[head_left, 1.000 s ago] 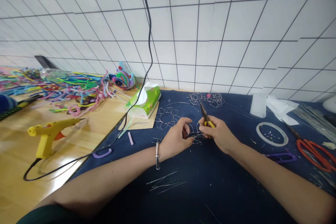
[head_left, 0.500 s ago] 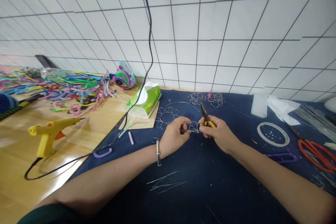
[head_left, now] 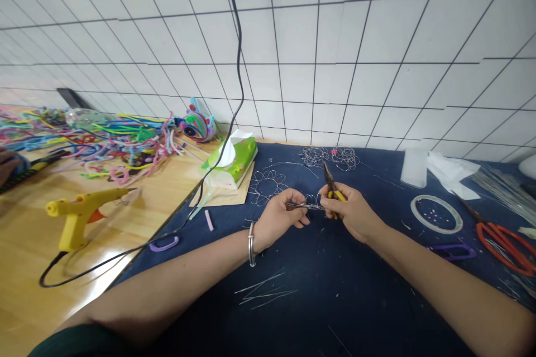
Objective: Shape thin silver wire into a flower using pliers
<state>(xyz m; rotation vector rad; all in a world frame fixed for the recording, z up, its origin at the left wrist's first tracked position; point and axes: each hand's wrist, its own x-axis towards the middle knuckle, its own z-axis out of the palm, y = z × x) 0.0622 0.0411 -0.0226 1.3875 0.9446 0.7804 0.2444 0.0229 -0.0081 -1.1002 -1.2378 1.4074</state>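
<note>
Between my two hands is a small piece of bent, looped wire [head_left: 312, 206]. My left hand [head_left: 282, 215] pinches its left end between thumb and fingers; a bracelet circles that wrist. My right hand [head_left: 349, 209] is closed around yellow-handled pliers [head_left: 330, 181], whose dark jaws point up and away from the wire. Thumb and fingertips of the same hand also touch the wire's right end. Just behind my left hand lies a flower-shaped wire ring [head_left: 268, 187]. Several loose straight wires [head_left: 266, 292] rest on the dark blue cloth [head_left: 310, 301] nearer to me.
At left are a yellow glue gun [head_left: 79, 215], colourful pipe cleaners [head_left: 125, 145] and a green tissue pack [head_left: 234, 162]. Tangled wire [head_left: 329, 157] lies at the back. On the right are a white ring [head_left: 436, 230] around tiny beads and orange-handled scissors [head_left: 505, 245]. A black cord [head_left: 240, 56] hangs down.
The looped wire has tipped flatter between my hands, and my left fingers have shifted along it. The pliers in my right hand have moved slightly to the right.
</note>
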